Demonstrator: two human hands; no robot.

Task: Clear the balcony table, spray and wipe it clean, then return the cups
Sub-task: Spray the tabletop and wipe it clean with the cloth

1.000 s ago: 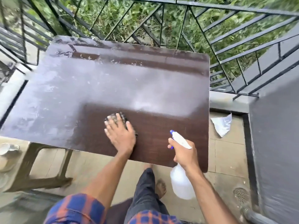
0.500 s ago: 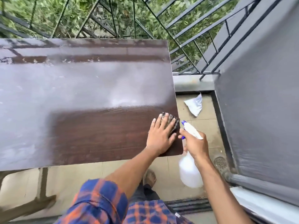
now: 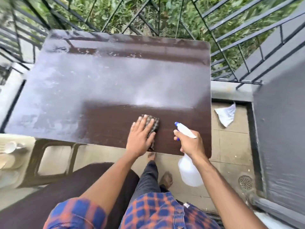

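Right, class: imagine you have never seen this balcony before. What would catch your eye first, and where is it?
First, the big brown table, hazy and pale over most of its top but dark wood grain in a near patch. On that patch the left hand presses flat on a dark cloth, while the right hand grips a white spray bottle at the table's near right edge.

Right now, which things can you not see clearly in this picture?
Head view only.
Cloth: mostly hidden under the left hand.
Spray bottle: its neck covered by the right hand.
Cups at the left edge: blurred and cut off, number unclear.
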